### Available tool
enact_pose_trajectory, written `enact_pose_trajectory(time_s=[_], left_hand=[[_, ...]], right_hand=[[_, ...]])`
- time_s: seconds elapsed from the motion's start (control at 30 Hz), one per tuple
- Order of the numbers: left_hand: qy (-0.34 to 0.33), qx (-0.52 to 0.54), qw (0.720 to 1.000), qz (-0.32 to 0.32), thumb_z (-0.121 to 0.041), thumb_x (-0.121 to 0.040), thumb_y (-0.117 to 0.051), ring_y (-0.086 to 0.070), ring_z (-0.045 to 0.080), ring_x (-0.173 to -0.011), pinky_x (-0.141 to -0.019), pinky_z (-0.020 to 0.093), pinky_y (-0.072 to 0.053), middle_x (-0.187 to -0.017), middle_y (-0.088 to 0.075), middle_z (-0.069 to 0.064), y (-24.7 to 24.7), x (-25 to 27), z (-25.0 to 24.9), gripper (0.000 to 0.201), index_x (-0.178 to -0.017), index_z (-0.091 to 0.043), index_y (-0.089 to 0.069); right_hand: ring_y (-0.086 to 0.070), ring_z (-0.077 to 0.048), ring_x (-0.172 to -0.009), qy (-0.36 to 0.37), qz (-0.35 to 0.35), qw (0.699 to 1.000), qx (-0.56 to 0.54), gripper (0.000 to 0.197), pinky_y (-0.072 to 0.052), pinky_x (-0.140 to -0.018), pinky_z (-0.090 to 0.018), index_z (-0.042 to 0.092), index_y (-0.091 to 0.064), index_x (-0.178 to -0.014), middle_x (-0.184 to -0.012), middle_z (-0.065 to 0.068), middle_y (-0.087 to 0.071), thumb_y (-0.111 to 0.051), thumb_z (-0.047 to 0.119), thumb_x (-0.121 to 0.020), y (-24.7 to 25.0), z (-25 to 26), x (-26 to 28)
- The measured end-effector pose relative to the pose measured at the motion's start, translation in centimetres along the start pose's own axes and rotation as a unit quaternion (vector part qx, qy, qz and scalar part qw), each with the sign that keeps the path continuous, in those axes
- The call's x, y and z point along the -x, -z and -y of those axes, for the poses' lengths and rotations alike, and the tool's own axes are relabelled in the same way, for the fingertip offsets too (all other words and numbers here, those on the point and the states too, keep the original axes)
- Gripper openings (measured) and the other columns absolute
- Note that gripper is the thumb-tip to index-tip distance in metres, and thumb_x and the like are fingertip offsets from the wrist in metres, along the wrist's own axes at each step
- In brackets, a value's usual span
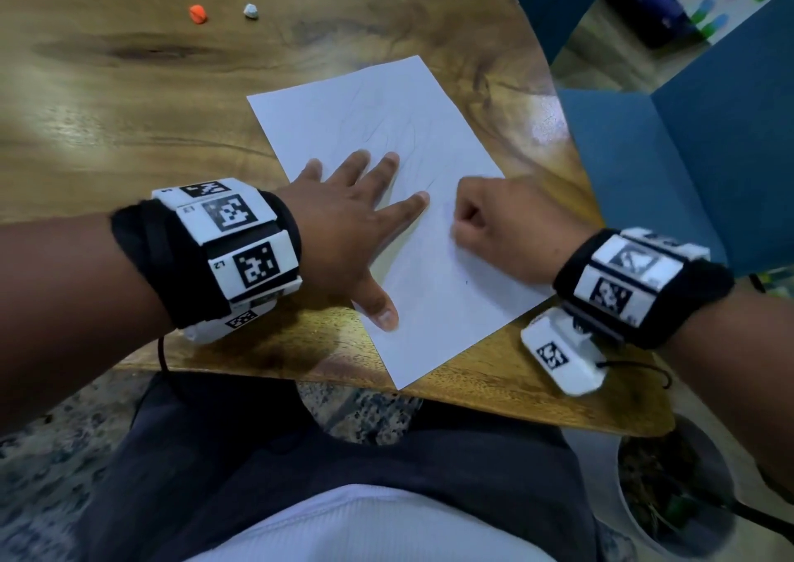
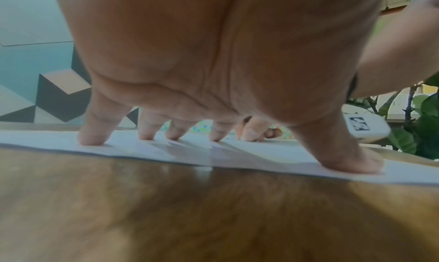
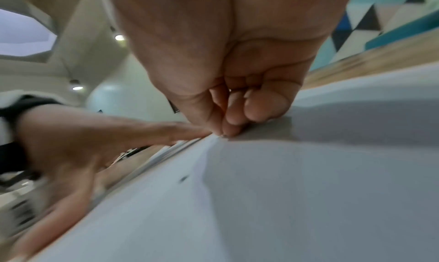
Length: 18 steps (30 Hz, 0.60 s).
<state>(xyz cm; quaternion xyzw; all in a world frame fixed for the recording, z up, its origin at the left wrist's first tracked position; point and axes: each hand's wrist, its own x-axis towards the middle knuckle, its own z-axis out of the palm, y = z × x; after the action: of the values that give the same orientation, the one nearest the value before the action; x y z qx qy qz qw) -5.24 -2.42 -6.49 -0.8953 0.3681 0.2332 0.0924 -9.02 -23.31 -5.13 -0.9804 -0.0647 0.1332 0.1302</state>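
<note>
A white sheet of paper [image 1: 386, 132] lies at an angle on the wooden table [image 1: 129, 110], with faint pencil lines on its far half. My left hand [image 1: 343, 217] presses it flat, fingers straight and spread; the left wrist view shows the fingertips [image 2: 92, 140] and the thumb on the sheet [image 2: 261, 153]. My right hand [image 1: 494, 222] is curled into a loose fist on the right half of the paper, close to the left index finger. In the right wrist view its bunched fingertips [image 3: 234, 127] touch the paper [image 3: 285, 191], and I see nothing held between them.
A small orange lump [image 1: 198, 14] and a small pale lump [image 1: 251, 10] lie at the table's far left. The paper's near corner reaches the table's front edge [image 1: 472, 394]. A blue panel [image 1: 687, 166] stands to the right. A potted plant [image 1: 670, 488] is on the floor.
</note>
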Motion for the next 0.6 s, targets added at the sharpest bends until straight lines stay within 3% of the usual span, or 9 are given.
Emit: enact_pose_trajectory(time_s=[0.07,0.17,0.27,0.3,0.37,0.47,0.6], left_hand=[[0.001,0.010,1.000,-0.011,-0.096,-0.057,-0.055,0.020,0.033,-0.154,-0.121,0.064,-0.011,-0.167,0.026,0.008,0.0,0.4,-0.2,0.135,-0.157,-0.040,0.015],[-0.014,-0.013,0.999,-0.038,-0.094,-0.063,-0.055,0.020,0.033,-0.154,-0.121,0.065,-0.009,-0.168,0.020,0.007,-0.3,1.2,-0.6,0.126,-0.159,-0.036,0.002],[-0.020,-0.032,0.998,-0.041,-0.098,-0.059,-0.051,0.009,0.035,-0.155,-0.122,0.062,-0.015,-0.167,0.014,0.008,-1.0,2.1,-0.9,0.134,-0.159,-0.031,0.009],[-0.019,-0.029,0.999,-0.041,-0.099,-0.058,-0.050,0.008,0.034,-0.155,-0.122,0.059,-0.016,-0.167,0.014,0.008,-1.2,2.2,-1.0,0.136,-0.159,-0.031,0.011],[-0.017,-0.022,0.999,-0.037,-0.098,-0.058,-0.051,0.010,0.034,-0.156,-0.123,0.056,-0.017,-0.168,0.018,0.008,-1.3,2.2,-1.0,0.138,-0.159,-0.030,0.014],[-0.018,-0.017,0.999,-0.033,-0.099,-0.058,-0.051,0.013,0.034,-0.156,-0.123,0.056,-0.016,-0.168,0.021,0.009,-1.4,2.0,-1.0,0.139,-0.158,-0.031,0.016],[-0.020,-0.026,0.999,-0.032,-0.099,-0.058,-0.043,0.014,0.035,-0.155,-0.123,0.057,-0.016,-0.167,0.023,0.010,-1.6,2.1,-0.9,0.136,-0.158,-0.030,0.018]], right_hand=[[-0.055,-0.020,-0.079,-0.021,-0.020,0.999,0.016,0.011,-0.036,-0.054,-0.024,0.015,-0.058,-0.084,-0.079,0.002,-0.062,-0.052,0.022,-0.090,0.7,-0.6,-0.8],[-0.052,-0.020,-0.080,-0.033,-0.025,0.999,0.032,0.012,-0.031,-0.051,-0.023,0.014,-0.058,-0.088,-0.081,0.000,-0.062,-0.050,0.021,-0.092,0.6,-0.6,-0.9],[-0.056,-0.024,-0.077,-0.027,-0.028,0.998,0.048,0.011,-0.042,-0.055,-0.030,0.016,-0.054,-0.088,-0.077,-0.002,-0.061,-0.050,0.025,-0.092,0.1,-0.1,-0.4],[-0.057,-0.026,-0.075,-0.013,-0.022,0.998,0.054,0.012,-0.046,-0.058,-0.035,0.015,-0.051,-0.088,-0.075,-0.003,-0.059,-0.050,0.026,-0.092,-0.2,0.3,0.0],[-0.054,-0.028,-0.070,0.035,0.006,0.997,0.071,0.015,-0.043,-0.059,-0.037,0.013,-0.041,-0.088,-0.074,-0.002,-0.053,-0.048,0.025,-0.095,-1.1,1.9,1.4],[-0.049,-0.029,-0.070,0.137,0.056,0.986,0.071,0.013,-0.038,-0.061,-0.037,0.024,-0.036,-0.088,-0.074,0.001,-0.046,-0.045,0.026,-0.098,-2.6,4.6,4.7],[-0.056,-0.029,-0.072,0.224,0.137,0.965,0.028,0.009,-0.047,-0.062,-0.042,0.022,-0.049,-0.094,-0.082,-0.002,-0.061,-0.042,0.028,-0.095,-2.9,5.2,7.0]])
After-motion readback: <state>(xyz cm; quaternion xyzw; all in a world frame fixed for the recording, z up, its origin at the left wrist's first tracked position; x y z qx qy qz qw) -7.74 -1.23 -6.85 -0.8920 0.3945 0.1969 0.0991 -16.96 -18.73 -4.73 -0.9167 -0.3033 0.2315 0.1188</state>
